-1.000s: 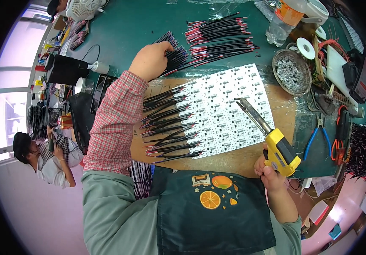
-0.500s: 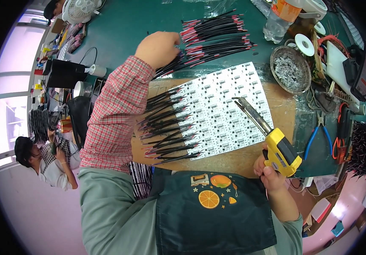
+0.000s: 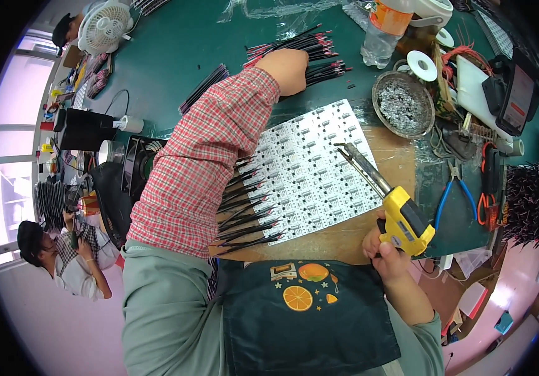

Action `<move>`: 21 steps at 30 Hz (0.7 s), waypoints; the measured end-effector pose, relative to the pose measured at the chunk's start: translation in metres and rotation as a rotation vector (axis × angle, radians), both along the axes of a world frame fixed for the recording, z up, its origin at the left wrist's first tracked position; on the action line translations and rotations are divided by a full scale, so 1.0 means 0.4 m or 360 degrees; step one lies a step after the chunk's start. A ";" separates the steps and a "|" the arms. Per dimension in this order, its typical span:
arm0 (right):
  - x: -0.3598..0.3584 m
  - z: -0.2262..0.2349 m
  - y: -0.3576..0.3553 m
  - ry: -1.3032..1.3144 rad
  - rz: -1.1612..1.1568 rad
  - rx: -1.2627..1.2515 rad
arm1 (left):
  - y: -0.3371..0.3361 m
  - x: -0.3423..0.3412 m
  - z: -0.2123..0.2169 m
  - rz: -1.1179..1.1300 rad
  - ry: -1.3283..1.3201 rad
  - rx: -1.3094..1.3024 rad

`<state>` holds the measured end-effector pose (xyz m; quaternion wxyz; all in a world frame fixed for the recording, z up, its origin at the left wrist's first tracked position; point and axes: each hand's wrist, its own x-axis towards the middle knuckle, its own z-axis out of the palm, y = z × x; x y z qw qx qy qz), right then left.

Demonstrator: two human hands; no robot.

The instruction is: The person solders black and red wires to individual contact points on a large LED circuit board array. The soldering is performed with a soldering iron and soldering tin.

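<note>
My left hand [image 3: 287, 70] reaches over the lower of two rows of short black wires [image 3: 327, 73] with red ends. Its fingers are bent down and hidden, so what they hold cannot be made out. My right hand [image 3: 387, 255] grips a yellow-and-black soldering gun [image 3: 407, 219], its metal tip slanting up over the circuit board sheet. That white sheet [image 3: 319, 166] of many small boards lies tilted on a brown work board [image 3: 398, 153]. Black wires [image 3: 244, 213] stick out along its left edge, partly covered by my left sleeve.
Another wire bundle [image 3: 204, 88] lies left of my hand. On the right are a round dish of silvery scraps [image 3: 404, 103], a plastic bottle [image 3: 385, 31], blue-handled pliers [image 3: 456, 197] and orange-handled cutters [image 3: 489, 188]. A person [image 3: 62, 257] sits at the far left.
My left hand has moved right, from the left wire bundle, now uncovered, to the rows of red-ended wires. The soldering gun keeps nearly the same place over the sheet. The whole view has shifted slightly.
</note>
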<state>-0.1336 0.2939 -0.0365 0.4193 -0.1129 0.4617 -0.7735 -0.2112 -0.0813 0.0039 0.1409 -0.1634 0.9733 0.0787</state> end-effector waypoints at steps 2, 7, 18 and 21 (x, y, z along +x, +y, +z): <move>-0.002 -0.004 0.003 -0.0024 0.0003 -0.0006 | 0.003 0.001 -0.004 -0.0026 0.0047 0.0062; -0.005 -0.003 0.002 -0.0022 0.0025 -0.0012 | -0.010 0.018 0.007 -0.0039 0.0203 0.0161; -0.003 -0.003 0.000 0.0041 -0.0007 0.0036 | -0.033 0.020 -0.001 0.0068 0.0234 0.0277; -0.004 -0.003 0.002 0.0011 0.0010 0.0044 | -0.024 0.019 0.019 0.0013 0.0165 0.0205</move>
